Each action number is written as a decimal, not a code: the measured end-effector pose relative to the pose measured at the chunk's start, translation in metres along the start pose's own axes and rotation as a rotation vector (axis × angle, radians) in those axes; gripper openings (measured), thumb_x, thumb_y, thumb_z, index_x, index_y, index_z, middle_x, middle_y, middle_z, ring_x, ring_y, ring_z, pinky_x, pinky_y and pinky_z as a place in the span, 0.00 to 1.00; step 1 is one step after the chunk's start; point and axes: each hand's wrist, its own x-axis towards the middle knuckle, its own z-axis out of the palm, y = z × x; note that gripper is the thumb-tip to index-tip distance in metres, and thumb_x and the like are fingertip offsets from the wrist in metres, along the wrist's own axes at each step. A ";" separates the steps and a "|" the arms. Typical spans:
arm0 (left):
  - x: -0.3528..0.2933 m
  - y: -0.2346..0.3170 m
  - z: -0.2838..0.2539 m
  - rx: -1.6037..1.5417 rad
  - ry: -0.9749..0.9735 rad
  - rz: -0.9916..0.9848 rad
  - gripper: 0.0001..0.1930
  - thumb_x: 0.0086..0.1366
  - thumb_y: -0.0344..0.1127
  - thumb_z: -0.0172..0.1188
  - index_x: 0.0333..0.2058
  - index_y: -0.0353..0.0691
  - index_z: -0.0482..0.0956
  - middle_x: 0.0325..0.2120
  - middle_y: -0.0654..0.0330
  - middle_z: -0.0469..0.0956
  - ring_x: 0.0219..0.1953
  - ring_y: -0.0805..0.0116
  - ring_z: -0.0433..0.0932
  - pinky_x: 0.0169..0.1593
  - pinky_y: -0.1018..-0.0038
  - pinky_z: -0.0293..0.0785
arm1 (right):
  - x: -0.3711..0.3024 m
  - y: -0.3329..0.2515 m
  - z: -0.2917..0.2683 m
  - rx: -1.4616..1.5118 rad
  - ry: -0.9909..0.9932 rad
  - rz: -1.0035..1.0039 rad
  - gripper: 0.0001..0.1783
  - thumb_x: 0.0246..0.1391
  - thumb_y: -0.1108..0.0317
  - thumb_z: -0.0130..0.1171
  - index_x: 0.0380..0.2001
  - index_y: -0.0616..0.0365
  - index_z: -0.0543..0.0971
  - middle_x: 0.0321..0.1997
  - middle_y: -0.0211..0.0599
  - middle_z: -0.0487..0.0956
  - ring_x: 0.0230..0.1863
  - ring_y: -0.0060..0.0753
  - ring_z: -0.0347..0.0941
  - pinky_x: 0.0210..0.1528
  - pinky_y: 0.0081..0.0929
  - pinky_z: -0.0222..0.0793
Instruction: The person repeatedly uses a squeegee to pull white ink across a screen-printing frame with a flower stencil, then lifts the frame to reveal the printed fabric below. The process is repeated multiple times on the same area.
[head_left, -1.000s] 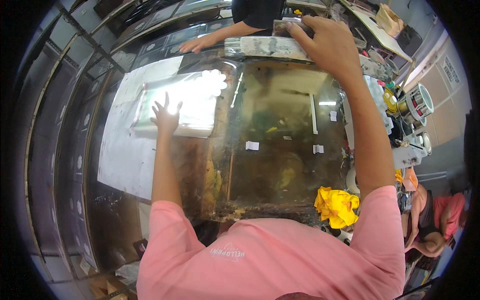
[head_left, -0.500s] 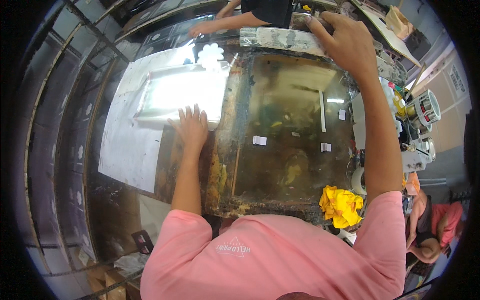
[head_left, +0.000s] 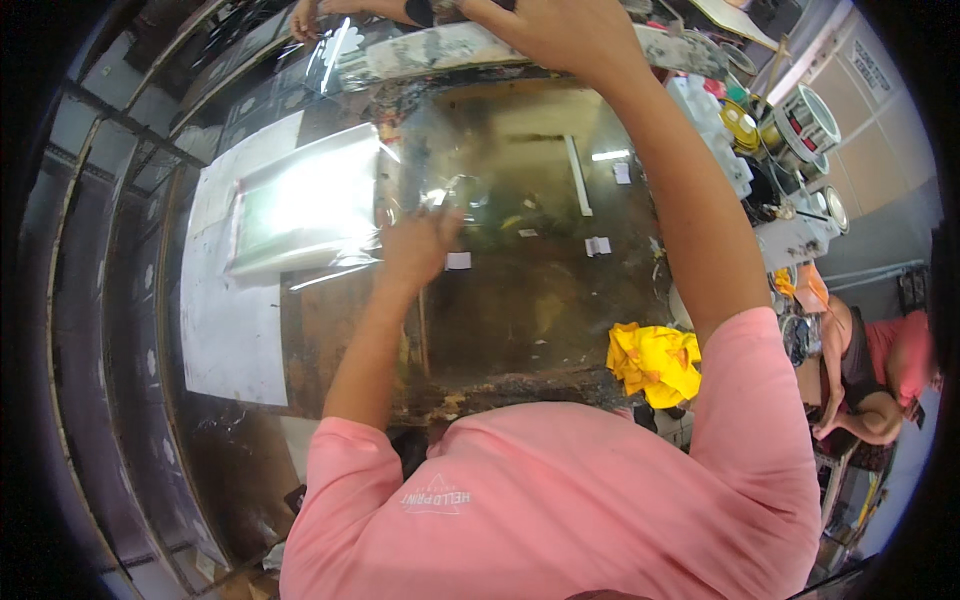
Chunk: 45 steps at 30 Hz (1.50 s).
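Left hand [head_left: 418,245] has shifted right since the last frame: off the near edge of the shiny stack of clear sheets [head_left: 305,205], now over the left part of the dark glossy panel [head_left: 510,325]. Near side: crumpled yellow cloth [head_left: 655,365] at the panel's near right corner.

Left grip: fingers bent and close together, tips blurred, at a loose clear film [head_left: 455,188] that catches the light around them. Film seems to trail left toward the stack; cannot tell if it is pinched or only pressed under the fingertips. White tab [head_left: 458,261] sits on the panel just beside the left hand; second tab [head_left: 597,247] and a long white strip [head_left: 578,178] lie farther right on it.

Stack lies left of the hand, well within reach, on white paper [head_left: 235,340], strong glare on its top.

Right hand [head_left: 565,35] is at the far side, arm stretched over the panel's right part, at the paint-smeared bar [head_left: 440,52]. Thumb side shows, other fingers run off the top edge; cannot tell how tightly it grips.

Beyond to the right: metal can [head_left: 800,125] among pots. Far left: another person's hand [head_left: 305,18], blurred, apart from both hands.
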 end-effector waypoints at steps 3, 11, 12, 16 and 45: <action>-0.002 0.068 0.041 0.013 -0.002 0.128 0.49 0.69 0.80 0.43 0.73 0.46 0.70 0.75 0.36 0.58 0.78 0.35 0.53 0.77 0.33 0.34 | -0.001 0.001 0.000 0.010 -0.008 -0.001 0.31 0.63 0.41 0.55 0.25 0.59 0.86 0.28 0.52 0.85 0.37 0.54 0.84 0.46 0.52 0.70; 0.017 0.139 0.073 -0.038 0.101 0.402 0.60 0.56 0.88 0.49 0.75 0.48 0.66 0.77 0.37 0.53 0.80 0.34 0.47 0.75 0.27 0.26 | 0.007 0.005 0.003 0.045 0.024 -0.022 0.33 0.64 0.41 0.53 0.24 0.64 0.86 0.27 0.55 0.84 0.35 0.57 0.84 0.46 0.52 0.73; 0.016 0.141 0.074 -0.047 0.128 0.412 0.59 0.56 0.88 0.49 0.75 0.48 0.66 0.77 0.37 0.54 0.80 0.34 0.48 0.75 0.26 0.26 | 0.008 0.006 0.003 0.054 0.049 -0.023 0.34 0.64 0.41 0.52 0.24 0.64 0.86 0.27 0.55 0.85 0.36 0.57 0.84 0.46 0.52 0.73; 0.011 0.144 0.077 -0.089 0.203 0.413 0.59 0.55 0.88 0.50 0.72 0.47 0.71 0.75 0.37 0.59 0.77 0.35 0.55 0.74 0.24 0.26 | 0.017 0.010 0.002 0.041 -0.066 0.020 0.36 0.65 0.41 0.50 0.24 0.66 0.86 0.30 0.59 0.85 0.37 0.59 0.85 0.48 0.51 0.78; -0.005 0.046 -0.067 -1.357 0.515 -0.061 0.42 0.56 0.42 0.84 0.64 0.29 0.74 0.48 0.51 0.85 0.47 0.67 0.85 0.49 0.71 0.82 | -0.045 -0.010 0.013 -0.053 0.028 -0.001 0.28 0.63 0.41 0.56 0.32 0.58 0.85 0.30 0.51 0.84 0.37 0.57 0.82 0.46 0.51 0.70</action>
